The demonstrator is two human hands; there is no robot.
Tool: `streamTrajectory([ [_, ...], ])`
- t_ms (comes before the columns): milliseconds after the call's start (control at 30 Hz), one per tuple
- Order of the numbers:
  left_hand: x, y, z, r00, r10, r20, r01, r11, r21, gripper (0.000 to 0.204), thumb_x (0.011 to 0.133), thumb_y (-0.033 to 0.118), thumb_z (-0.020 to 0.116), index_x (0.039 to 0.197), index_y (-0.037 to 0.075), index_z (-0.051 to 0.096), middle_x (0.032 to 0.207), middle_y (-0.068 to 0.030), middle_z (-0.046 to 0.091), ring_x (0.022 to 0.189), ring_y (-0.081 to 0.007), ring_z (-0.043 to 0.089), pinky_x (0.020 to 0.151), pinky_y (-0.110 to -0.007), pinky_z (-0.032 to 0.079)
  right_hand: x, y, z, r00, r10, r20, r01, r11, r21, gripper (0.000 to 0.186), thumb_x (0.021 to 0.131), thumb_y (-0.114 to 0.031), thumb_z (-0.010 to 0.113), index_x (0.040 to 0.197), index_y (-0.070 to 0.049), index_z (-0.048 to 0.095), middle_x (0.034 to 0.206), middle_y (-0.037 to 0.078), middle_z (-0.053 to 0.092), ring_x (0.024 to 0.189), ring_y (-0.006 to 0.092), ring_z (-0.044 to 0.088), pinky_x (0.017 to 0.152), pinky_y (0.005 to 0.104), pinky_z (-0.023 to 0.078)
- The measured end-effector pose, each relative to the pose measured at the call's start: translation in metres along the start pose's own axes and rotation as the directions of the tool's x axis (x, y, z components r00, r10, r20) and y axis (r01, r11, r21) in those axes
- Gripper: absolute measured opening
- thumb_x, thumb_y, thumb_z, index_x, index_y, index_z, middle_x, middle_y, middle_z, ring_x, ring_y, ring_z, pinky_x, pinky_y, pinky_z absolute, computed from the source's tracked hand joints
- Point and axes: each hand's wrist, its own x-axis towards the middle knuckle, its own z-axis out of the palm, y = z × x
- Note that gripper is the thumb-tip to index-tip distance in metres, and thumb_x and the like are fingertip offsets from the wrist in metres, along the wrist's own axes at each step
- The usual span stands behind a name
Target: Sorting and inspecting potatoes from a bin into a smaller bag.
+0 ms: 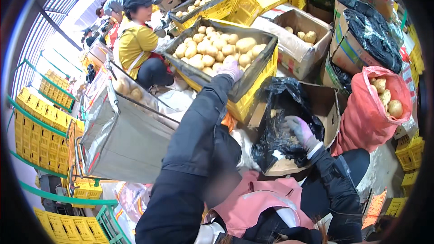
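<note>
Reaching across a yellow crate [253,97] lined with dark plastic, the left hand [230,69], gloved in pale purple, rests at the near edge of the heap of potatoes [212,47]; whether its fingers are curled on one or merely touching cannot be told. The right hand [302,132], also gloved, lies with fingers spread on the black bag [280,122] that lines a cardboard box [325,106] just beside the crate, holding nothing visible. A red sack [377,104] of potatoes stands farther right, and a seated person in yellow [135,45] works beyond the crate. Judged risk: the long reach may nudge potatoes over the crate's low front edge, and pressure on the loose bag could drag it down into the box.
</note>
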Motion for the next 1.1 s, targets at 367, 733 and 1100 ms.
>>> streamTrajectory([
  [367, -0.141, -0.127, -0.209, 0.846, 0.177, -0.503, -0.2, 0.98, 0.007, 0.038, 0.103, 0.029, 0.057, 0.128, 0.0, 0.06, 0.098, -0.0143, 0.07, 0.088, -0.0233, 0.068, 0.078, -0.038, 0.055, 0.002, 0.03, -0.01, 0.97, -0.245, 0.004, 0.241, 0.954, -0.175, 0.024, 0.103, -0.019, 0.064, 0.121, -0.004, 0.067, 0.098, -0.001, 0.065, 0.087, 0.0065, 0.057, 0.078, 0.0259, 0.05],
  [733, -0.231, -0.123, -0.227, 0.826, -0.017, -0.563, -0.276, 0.859, -0.431, 0.039, 0.105, 0.013, 0.049, 0.139, -0.004, 0.056, 0.137, -0.0156, 0.061, 0.124, -0.0214, 0.061, 0.106, -0.034, 0.05, 0.04, 0.126, 0.01, 0.997, 0.079, 0.001, -0.066, 0.835, -0.546, 0.035, 0.096, -0.031, 0.064, 0.115, -0.002, 0.072, 0.106, 0.013, 0.076, 0.1, 0.0223, 0.071, 0.09, 0.0361, 0.053],
  [1100, -0.081, 0.067, -0.041, 0.983, 0.181, 0.008, 0.002, 0.031, -1.0, 0.04, 0.096, 0.013, 0.063, 0.132, -0.004, 0.063, 0.127, -0.0097, 0.065, 0.117, -0.0138, 0.061, 0.097, -0.024, 0.049, 0.193, 0.195, 0.008, 0.951, -0.042, -0.307, -0.195, 0.689, -0.698, 0.038, 0.085, -0.021, 0.065, 0.122, -0.016, 0.072, 0.115, 0.021, 0.071, 0.107, 0.0388, 0.069, 0.094, 0.0455, 0.054],
])
